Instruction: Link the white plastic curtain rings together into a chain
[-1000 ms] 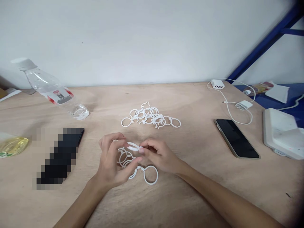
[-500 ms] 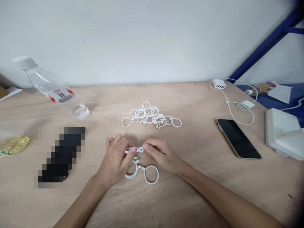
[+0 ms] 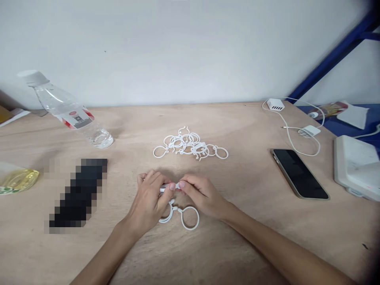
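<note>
Contact has tightened: a second ago my left hand (image 3: 152, 194) stood spread, and now its thumb and fingers are curled in on one white ring (image 3: 162, 190), hiding most of it. That leaves the piece better steadied, I judge, with both hands at work around its end. My right hand (image 3: 204, 194) is nearly closed too, thumb and forefinger pinching that end; I can't tell whether its clasp is fastened. The held ring sits on my side of the ring heap (image 3: 200, 148), well apart from it. Nearer me again than the heap lie loose rings (image 3: 198, 218), partly under my left hand. Left of the heap I see a bottle (image 3: 77, 118); right of it, a phone (image 3: 299, 174), with a charger (image 3: 275, 104) farther back.
</note>
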Available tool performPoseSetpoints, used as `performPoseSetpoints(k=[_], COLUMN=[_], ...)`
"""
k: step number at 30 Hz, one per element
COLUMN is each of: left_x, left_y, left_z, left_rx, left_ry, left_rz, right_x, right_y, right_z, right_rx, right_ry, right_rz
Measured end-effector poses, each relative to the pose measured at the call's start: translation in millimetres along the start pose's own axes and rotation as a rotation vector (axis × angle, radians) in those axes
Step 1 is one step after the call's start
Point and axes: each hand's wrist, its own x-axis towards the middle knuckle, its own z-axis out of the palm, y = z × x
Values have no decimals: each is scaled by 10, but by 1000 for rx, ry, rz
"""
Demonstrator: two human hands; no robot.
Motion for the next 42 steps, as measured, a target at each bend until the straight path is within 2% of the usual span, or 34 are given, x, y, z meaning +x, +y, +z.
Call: performPoseSetpoints(k=[12,21,29,35,39,42], left_x=[-3,1,-17,146,382,539], left_y=[24,6,-57,-287,-536,-669], left_z=[28,3,-82,-149,-82,-49], left_rx=[-8,-12,51,73,214,188], left_ry=[9,4,32,99,110,123], left_rz=[-2,-15,-16,-171,-178,-148], right_x=[6,-7,-6,4,7,5], right_y=[15,-19,33,12,17,43], right_z=[-14,-4,76,49,37,44], right_rx=[17,101,-12,-56,-39,-32], right_ry=[51,74,70,35,106,122], right_rz=[-64,7,-99,-266,-197,-172])
